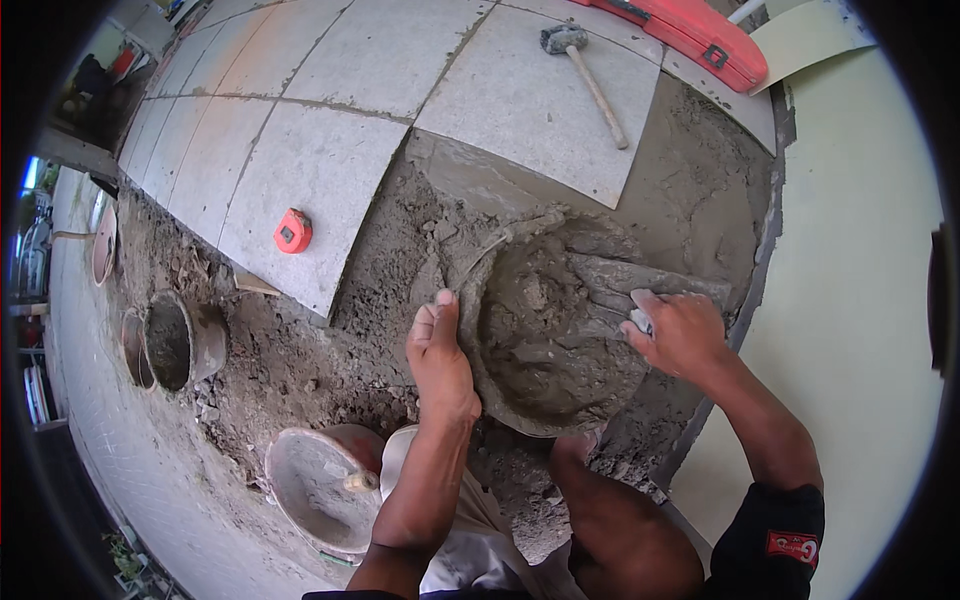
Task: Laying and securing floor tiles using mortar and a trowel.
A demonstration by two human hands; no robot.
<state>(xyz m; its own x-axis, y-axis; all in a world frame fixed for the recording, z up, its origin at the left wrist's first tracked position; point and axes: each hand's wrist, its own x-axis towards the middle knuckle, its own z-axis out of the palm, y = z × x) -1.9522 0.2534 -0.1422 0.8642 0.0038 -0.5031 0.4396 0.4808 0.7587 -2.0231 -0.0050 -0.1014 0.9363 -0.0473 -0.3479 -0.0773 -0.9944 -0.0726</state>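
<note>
A bucket of wet grey mortar sits on rough ground in front of me, a wire handle along its rim. My left hand grips that handle at the bucket's left side, fingers closed. My right hand is closed round the grip of a trowel, whose flat blade, coated in mortar, lies over the right part of the bucket. Part of the blade is hidden by mortar and my hand.
Pale floor tiles carry a hammer, red tape measure and red case. Wet mortar borders a pale wall. More buckets stand left; a basin with a handled tool is near my legs.
</note>
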